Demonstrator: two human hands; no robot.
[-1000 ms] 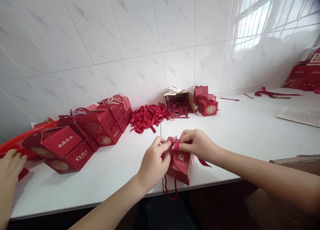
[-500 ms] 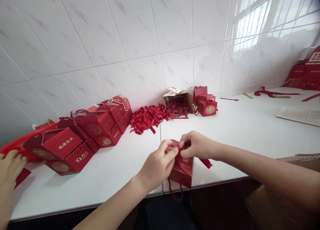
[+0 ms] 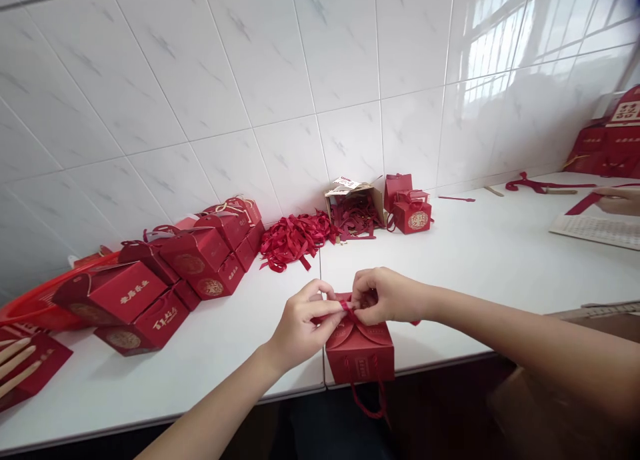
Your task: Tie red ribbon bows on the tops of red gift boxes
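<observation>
A red gift box stands at the table's front edge, its curved top flaps folded together and a red cord handle hanging over the edge. Above its top, my left hand pinches a red ribbon. My right hand is closed on the same ribbon, just to the right, with fingertips close to those of the left. A ribbon end peeks out beyond my right wrist. The exact loop between the fingers is partly hidden.
Stacked red boxes and a red basin stand left. Behind lie a ribbon heap and a carton of red strips; small boxes sit beside it. Other people's hands show at the left and right edges.
The gift box has turned, showing its front side and flaps more. Both my hands have shifted slightly left with the ribbon. Another person's hand with a ribbon has appeared at right.
</observation>
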